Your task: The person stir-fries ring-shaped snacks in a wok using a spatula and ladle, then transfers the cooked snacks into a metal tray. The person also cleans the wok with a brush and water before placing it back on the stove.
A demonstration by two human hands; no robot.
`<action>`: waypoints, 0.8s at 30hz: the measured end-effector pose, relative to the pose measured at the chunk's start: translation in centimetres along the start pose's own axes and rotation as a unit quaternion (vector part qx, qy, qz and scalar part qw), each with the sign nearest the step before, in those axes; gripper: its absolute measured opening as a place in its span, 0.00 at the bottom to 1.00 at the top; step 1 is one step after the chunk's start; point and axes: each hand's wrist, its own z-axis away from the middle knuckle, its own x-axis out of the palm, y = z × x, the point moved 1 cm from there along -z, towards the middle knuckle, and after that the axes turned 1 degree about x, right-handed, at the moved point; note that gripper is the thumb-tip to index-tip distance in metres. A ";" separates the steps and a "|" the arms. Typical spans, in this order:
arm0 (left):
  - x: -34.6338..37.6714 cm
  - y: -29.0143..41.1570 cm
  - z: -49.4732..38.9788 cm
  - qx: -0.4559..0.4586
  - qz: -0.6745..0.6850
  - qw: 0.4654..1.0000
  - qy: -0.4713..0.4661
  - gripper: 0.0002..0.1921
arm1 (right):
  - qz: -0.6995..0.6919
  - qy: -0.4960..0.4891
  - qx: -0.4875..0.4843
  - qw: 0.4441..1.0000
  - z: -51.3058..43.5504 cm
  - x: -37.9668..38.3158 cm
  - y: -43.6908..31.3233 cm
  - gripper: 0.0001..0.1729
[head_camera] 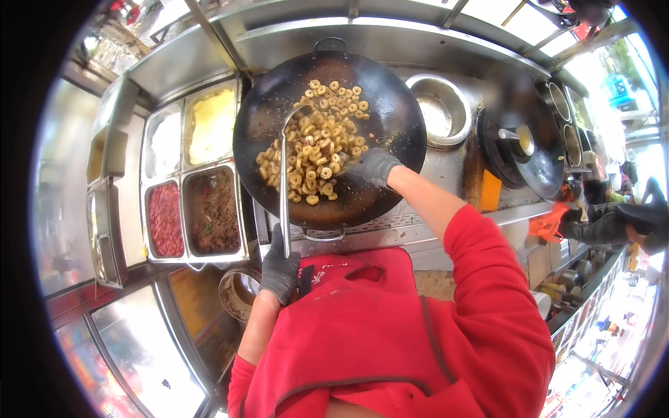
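In front of me sits a large dark wok with a loop handle at its far and near edges. Browned ring-shaped food pieces are heaped in its middle and left. A long metal ladle leans over the near rim, its bowl among the pieces. My left hand, in a dark grey glove, grips the end of the ladle's handle. My right hand, gloved alike, reaches into the wok at the right side of the heap. Its fingers are partly hidden, and whether it holds something is unclear.
Left of the wok, metal trays hold a pale yellow food, a red chopped food and a dark brown mix. A round metal pot stands right of the wok, before a second wok. Another person is at far right.
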 end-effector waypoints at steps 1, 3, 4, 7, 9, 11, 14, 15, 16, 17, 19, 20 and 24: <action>-0.3 0.6 0.1 -0.058 0.003 0.998 -0.017 0.38 | -0.120 0.039 -0.051 0.991 -0.9 0.9 -0.1 0.26; -0.7 1.2 0.0 -0.049 0.022 0.999 -0.008 0.39 | -0.374 0.014 0.002 0.927 -0.6 1.4 0.4 0.25; -1.0 1.2 -0.2 -0.005 -0.059 0.998 0.016 0.39 | -0.421 -0.022 0.031 0.906 0.6 1.2 0.9 0.26; -1.1 -0.3 -1.1 0.057 -0.126 0.989 0.056 0.39 | -0.525 -0.048 0.068 0.847 6.5 1.6 3.6 0.31; -0.7 -2.0 -1.7 0.058 -0.180 0.979 0.078 0.41 | -0.535 -0.066 0.135 0.832 10.1 3.7 5.3 0.32; -0.6 -3.6 -2.0 0.085 -0.206 0.972 0.076 0.41 | -0.541 -0.114 0.172 0.816 11.7 5.8 6.5 0.31; -0.6 -5.3 -2.7 0.052 -0.201 0.977 0.051 0.41 | -0.613 -0.063 0.060 0.785 12.6 8.4 7.2 0.30; -0.7 -5.8 -2.8 0.015 -0.238 0.970 0.050 0.41 | -0.627 -0.055 0.042 0.776 12.7 8.9 7.1 0.30; -0.7 -6.0 -3.1 0.020 -0.252 0.966 0.057 0.40 | -0.651 -0.032 -0.017 0.758 12.8 9.2 7.0 0.29; -0.7 -6.1 -3.5 0.061 -0.254 0.962 0.077 0.40 | -0.596 -0.043 0.044 0.800 12.9 9.4 7.1 0.29; -0.4 -6.3 -4.2 0.113 -0.310 0.941 0.080 0.37 | -0.606 -0.069 0.084 0.788 13.4 9.0 7.3 0.28; -0.3 -6.4 -4.3 0.121 -0.261 0.954 0.081 0.35 | -0.606 -0.016 0.040 0.794 13.7 8.3 7.5 0.28; -1.5 -5.7 -3.6 0.169 -0.321 0.926 0.101 0.32 | -0.461 0.066 0.062 0.883 16.1 3.2 9.3 0.32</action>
